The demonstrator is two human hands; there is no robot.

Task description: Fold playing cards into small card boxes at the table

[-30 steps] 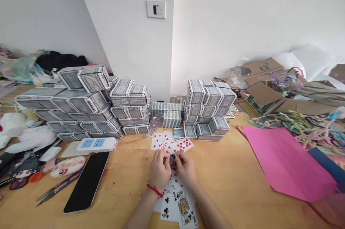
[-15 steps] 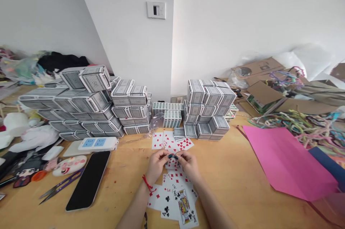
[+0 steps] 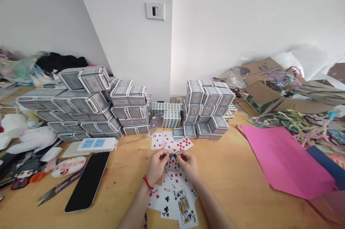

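My left hand [image 3: 158,162], with a red string bracelet on its wrist, and my right hand [image 3: 188,162] meet at the middle of the table. Both are closed in a pinch, dark-nailed thumbs almost touching. Between them a playing card [image 3: 173,164] with red diamonds faces me, gripped at its top edge. Below the hands lie loose face-up cards, among them a king of clubs [image 3: 184,207] and a four of clubs [image 3: 166,204]. Just beyond the fingers are more red cards, including a diamond card [image 3: 156,141] and a heart card [image 3: 184,144].
Card-covered blocks are stacked at the left [image 3: 88,105] and right [image 3: 208,103] of the wall corner. A phone [image 3: 87,182], purple snips [image 3: 60,188] and a power strip [image 3: 98,144] lie left. Pink paper [image 3: 283,160] and tangled yarn [image 3: 299,128] lie right.
The view has shifted very slightly. Both hands keep their pinch on the card, with only a small movement of the thumbs.
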